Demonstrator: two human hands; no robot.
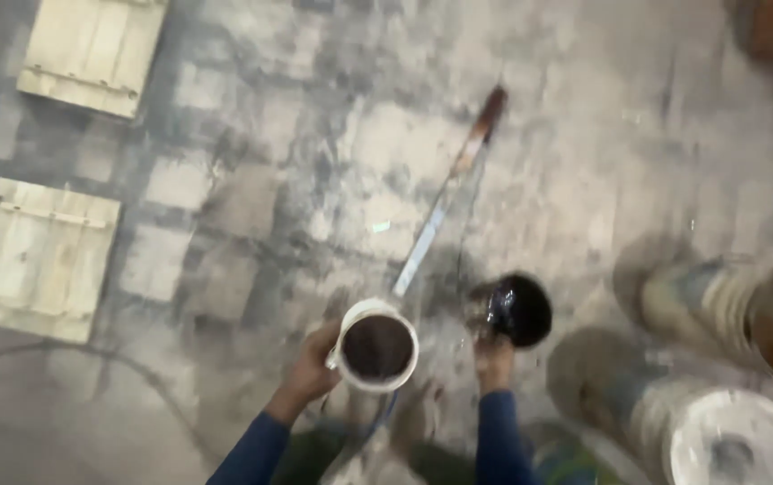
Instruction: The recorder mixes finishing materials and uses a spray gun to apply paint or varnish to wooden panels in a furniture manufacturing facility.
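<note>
Low in the middle of the frame, a white cup full of dark brown liquid, gripped at its left side by the left hand, fingers curled round the wall. Just to its right, a small dark, glossy container, tipped on its side with the opening toward the camera, clutched from below by the right hand; exact finger positions lost to blur. Both forearms in blue sleeves, rising from the bottom edge. Behind the cup, a long thin stick, pale along its length and stained reddish brown at the far end, running up toward the top centre. Underneath everything, a grey, blotchy concrete floor. At lower right, two large paint-smeared buckets, one white-lidded, the other lying higher against the right edge. Along the left side, pale wooden panels flat on the floor, one at mid-left and another at upper left. Across the lower left, a thin dark cable curving over the floor.
</note>
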